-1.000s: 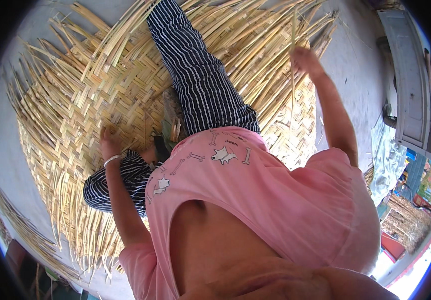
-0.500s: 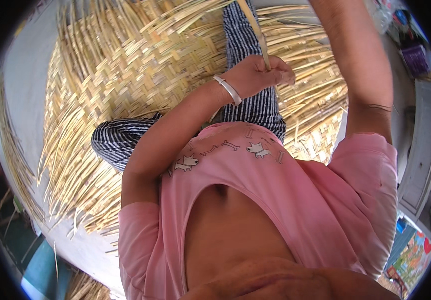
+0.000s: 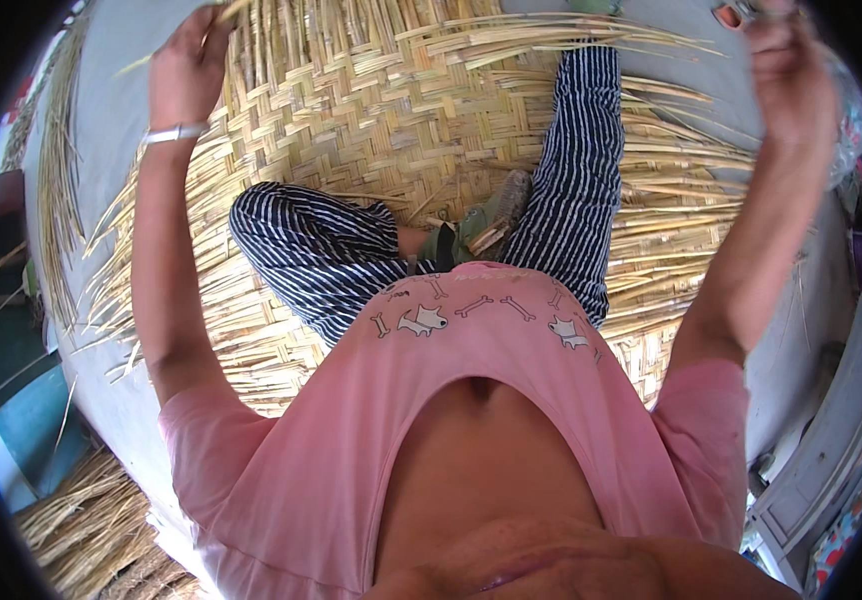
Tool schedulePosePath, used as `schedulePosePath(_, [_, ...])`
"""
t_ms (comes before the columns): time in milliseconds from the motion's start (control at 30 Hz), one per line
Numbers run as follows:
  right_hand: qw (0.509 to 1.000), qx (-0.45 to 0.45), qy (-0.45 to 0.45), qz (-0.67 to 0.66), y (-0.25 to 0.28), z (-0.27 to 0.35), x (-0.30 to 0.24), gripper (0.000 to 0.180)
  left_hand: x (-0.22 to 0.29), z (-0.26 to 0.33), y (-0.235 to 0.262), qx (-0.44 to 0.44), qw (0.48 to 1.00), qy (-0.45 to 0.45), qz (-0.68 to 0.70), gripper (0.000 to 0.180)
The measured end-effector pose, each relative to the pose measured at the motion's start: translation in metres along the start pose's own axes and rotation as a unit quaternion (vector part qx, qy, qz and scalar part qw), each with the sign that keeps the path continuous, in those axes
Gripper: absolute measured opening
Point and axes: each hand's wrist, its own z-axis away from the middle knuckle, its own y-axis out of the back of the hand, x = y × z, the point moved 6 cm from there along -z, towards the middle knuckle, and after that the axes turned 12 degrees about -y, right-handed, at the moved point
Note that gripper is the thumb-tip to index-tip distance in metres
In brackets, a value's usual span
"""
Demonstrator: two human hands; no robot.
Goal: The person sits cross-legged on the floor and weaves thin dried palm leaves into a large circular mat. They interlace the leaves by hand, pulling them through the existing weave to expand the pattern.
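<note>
Matt, rough woven straw mat (image 3: 351, 130); soft pink cloth shirt (image 3: 471, 400); shiny metal bangle (image 3: 176, 132).

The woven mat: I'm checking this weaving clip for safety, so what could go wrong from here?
1. The left hand grips loose strips at the woven mat edge; thin, stiff strips could cut or splinter the fingers.
2. Both hands are raised and spread wide, the right hand at the picture's rim; pulling unevenly might loosen the weave.
3. The person sits on the mat, so a leg may pin the strips being worked.
</note>
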Motion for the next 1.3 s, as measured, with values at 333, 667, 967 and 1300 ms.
schedulePosePath(333, [0.881,-0.099,-0.431,-0.167,-0.077,0.149,0.235,0.031,0.145,0.134,-0.063,-0.216,0.716,0.286,0.598,0.021])
schedulePosePath(667, [0.929,-0.084,-0.358,0.047,-0.055,0.140,0.223,0.031,0.179,0.135,-0.087,-0.207,0.901,0.129,0.360,0.015])
schedulePosePath(967, [0.891,-0.056,-0.450,-0.024,-0.070,0.173,0.249,0.023,0.193,0.133,-0.081,-0.123,0.945,0.029,0.301,0.015])
schedulePosePath(1300, [0.865,-0.109,-0.489,0.011,-0.111,0.220,0.250,0.021,0.201,0.138,-0.107,-0.172,0.816,0.188,0.518,0.012])
